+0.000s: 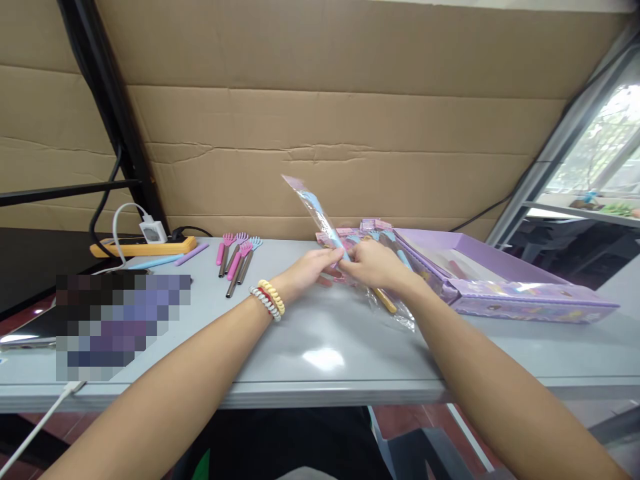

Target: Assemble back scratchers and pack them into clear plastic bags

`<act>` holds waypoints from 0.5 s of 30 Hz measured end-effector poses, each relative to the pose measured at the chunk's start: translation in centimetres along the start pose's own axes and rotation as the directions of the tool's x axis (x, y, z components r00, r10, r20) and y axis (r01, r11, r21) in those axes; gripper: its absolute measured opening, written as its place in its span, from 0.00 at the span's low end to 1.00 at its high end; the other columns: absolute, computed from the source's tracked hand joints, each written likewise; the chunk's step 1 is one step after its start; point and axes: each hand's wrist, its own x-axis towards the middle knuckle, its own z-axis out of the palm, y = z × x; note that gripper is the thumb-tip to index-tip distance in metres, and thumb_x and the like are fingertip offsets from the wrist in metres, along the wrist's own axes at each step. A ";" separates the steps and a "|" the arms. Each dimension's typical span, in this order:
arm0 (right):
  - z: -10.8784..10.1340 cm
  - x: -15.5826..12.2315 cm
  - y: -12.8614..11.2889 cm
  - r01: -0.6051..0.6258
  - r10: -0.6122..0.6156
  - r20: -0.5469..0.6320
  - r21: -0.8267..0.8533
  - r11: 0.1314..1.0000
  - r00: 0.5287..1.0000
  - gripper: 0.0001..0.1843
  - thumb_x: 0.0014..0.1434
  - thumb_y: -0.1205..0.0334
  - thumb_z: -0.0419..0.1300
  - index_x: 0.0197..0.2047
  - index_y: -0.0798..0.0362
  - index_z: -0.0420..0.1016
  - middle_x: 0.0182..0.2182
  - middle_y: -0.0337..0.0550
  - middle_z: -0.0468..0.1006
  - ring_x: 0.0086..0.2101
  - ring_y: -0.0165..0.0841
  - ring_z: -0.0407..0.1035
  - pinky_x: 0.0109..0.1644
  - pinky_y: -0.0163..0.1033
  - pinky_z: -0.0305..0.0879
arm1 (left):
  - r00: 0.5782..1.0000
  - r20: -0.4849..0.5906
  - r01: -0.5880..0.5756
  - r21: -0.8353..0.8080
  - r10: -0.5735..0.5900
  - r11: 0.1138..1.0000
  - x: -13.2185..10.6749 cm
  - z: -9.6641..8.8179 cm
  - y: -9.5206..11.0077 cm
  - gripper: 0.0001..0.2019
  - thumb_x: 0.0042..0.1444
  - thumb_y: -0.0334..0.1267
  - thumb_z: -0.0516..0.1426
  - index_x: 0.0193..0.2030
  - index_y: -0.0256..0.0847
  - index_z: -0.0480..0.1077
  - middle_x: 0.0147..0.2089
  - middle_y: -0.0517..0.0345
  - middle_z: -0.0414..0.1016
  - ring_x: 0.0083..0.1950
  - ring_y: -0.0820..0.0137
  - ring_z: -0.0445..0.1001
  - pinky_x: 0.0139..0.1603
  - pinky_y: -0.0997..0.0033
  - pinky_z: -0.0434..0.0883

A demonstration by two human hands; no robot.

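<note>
Gripping the lower end, our right hand (377, 261) has its fingers closed on the clear-wrapped blue stick (320, 215), which tilts up leftward above the grey table (300, 333). Our left hand (307, 272) meets that same end; whether its fingers pinch, we can't tell. More wrapped sticks (385, 301) lie by the purple box (530, 298), loose claw-ended sticks (245, 249) left.

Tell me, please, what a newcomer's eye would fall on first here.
It would likely be the clear-wrapped blue stick, slanting up between the left hand and right hand. Next might come the open purple box on the table at right, then the pink, purple and blue claw-headed sticks at left.
</note>
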 end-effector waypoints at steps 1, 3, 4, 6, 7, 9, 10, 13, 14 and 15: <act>-0.5 0.1 0.5 -0.041 0.041 -0.007 -0.022 0.999 0.999 0.22 0.54 0.49 0.52 0.14 0.53 0.62 0.15 0.42 0.67 0.19 0.30 0.60 0.24 0.37 0.50 | 1.000 -0.017 0.008 0.068 -0.007 0.998 0.0 -0.1 0.0 0.26 0.54 0.57 0.51 0.47 0.37 0.70 0.48 0.48 0.72 0.46 0.65 0.71 0.40 0.70 0.67; -1.5 0.3 2.1 -0.147 0.147 -0.011 -0.066 0.987 0.989 0.21 0.53 0.49 0.52 0.15 0.52 0.64 0.17 0.44 0.69 0.20 0.33 0.62 0.26 0.38 0.53 | 0.998 -0.068 0.014 0.239 0.003 0.971 -0.1 -0.4 -0.1 0.24 0.57 0.55 0.48 0.49 0.38 0.69 0.51 0.48 0.71 0.47 0.65 0.70 0.40 0.70 0.66; -1.9 0.5 3.1 -0.205 0.206 0.007 -0.087 0.975 0.978 0.19 0.52 0.50 0.52 0.16 0.52 0.65 0.18 0.45 0.70 0.21 0.34 0.63 0.26 0.39 0.54 | 0.995 -0.094 0.009 0.342 0.025 0.940 -0.2 -0.6 -0.2 0.24 0.58 0.54 0.48 0.49 0.38 0.69 0.51 0.49 0.71 0.47 0.65 0.70 0.41 0.70 0.66; -2.4 0.8 5.5 -0.308 0.312 0.028 -0.094 0.947 0.950 0.15 0.49 0.52 0.54 0.19 0.52 0.67 0.21 0.46 0.72 0.21 0.36 0.65 0.26 0.40 0.57 | 0.987 -0.131 0.005 0.584 0.088 0.812 -0.3 -1.2 -0.5 0.23 0.58 0.54 0.47 0.48 0.38 0.70 0.50 0.47 0.71 0.48 0.63 0.69 0.44 0.68 0.65; -2.6 0.9 6.8 -0.337 0.341 0.036 -0.089 0.937 0.939 0.11 0.47 0.54 0.56 0.20 0.52 0.69 0.22 0.46 0.74 0.22 0.37 0.66 0.27 0.41 0.59 | 0.984 -0.139 0.016 0.697 0.114 0.717 -0.3 -1.4 -0.7 0.24 0.57 0.54 0.48 0.47 0.37 0.70 0.49 0.46 0.71 0.48 0.61 0.69 0.46 0.66 0.64; -2.5 1.1 9.2 -0.359 0.368 0.128 -0.087 0.929 0.921 0.09 0.44 0.55 0.58 0.21 0.52 0.70 0.21 0.46 0.73 0.21 0.37 0.67 0.26 0.43 0.61 | 0.982 -0.144 0.060 0.850 0.121 0.524 -0.4 -2.0 -1.0 0.24 0.56 0.54 0.48 0.46 0.36 0.70 0.49 0.43 0.70 0.49 0.58 0.68 0.48 0.64 0.63; -2.4 1.1 10.2 -0.349 0.361 0.190 -0.093 0.932 0.913 0.10 0.44 0.55 0.58 0.20 0.52 0.70 0.17 0.45 0.71 0.20 0.37 0.66 0.25 0.43 0.61 | 0.984 -0.140 0.077 0.888 0.107 0.454 -0.4 -2.2 -1.1 0.25 0.56 0.54 0.48 0.47 0.36 0.70 0.50 0.42 0.70 0.50 0.56 0.68 0.49 0.63 0.63; -1.8 1.1 12.1 -0.297 0.324 0.278 -0.136 0.945 0.904 0.14 0.43 0.52 0.61 0.15 0.51 0.66 0.11 0.41 0.62 0.17 0.37 0.64 0.24 0.44 0.62 | 0.990 -0.124 0.093 0.924 0.060 0.371 -0.4 -2.8 -1.4 0.25 0.57 0.54 0.46 0.47 0.35 0.70 0.50 0.41 0.69 0.51 0.55 0.69 0.50 0.63 0.63; -1.7 1.2 12.2 -0.291 0.321 0.274 -0.143 0.946 0.907 0.15 0.42 0.51 0.62 0.15 0.51 0.65 0.10 0.41 0.61 0.17 0.37 0.64 0.25 0.45 0.62 | 0.991 -0.120 0.093 0.929 0.054 0.358 -0.4 -3.0 -1.4 0.25 0.57 0.53 0.46 0.48 0.34 0.70 0.50 0.40 0.69 0.51 0.55 0.69 0.50 0.63 0.62; -1.6 1.2 12.2 -0.295 0.324 0.263 -0.143 0.945 0.909 0.16 0.40 0.50 0.63 0.14 0.51 0.65 0.10 0.40 0.61 0.18 0.38 0.65 0.25 0.45 0.63 | 0.992 -0.115 0.092 0.934 0.049 0.345 -0.4 -3.1 -1.5 0.26 0.57 0.53 0.46 0.48 0.34 0.70 0.51 0.40 0.69 0.51 0.55 0.69 0.51 0.63 0.62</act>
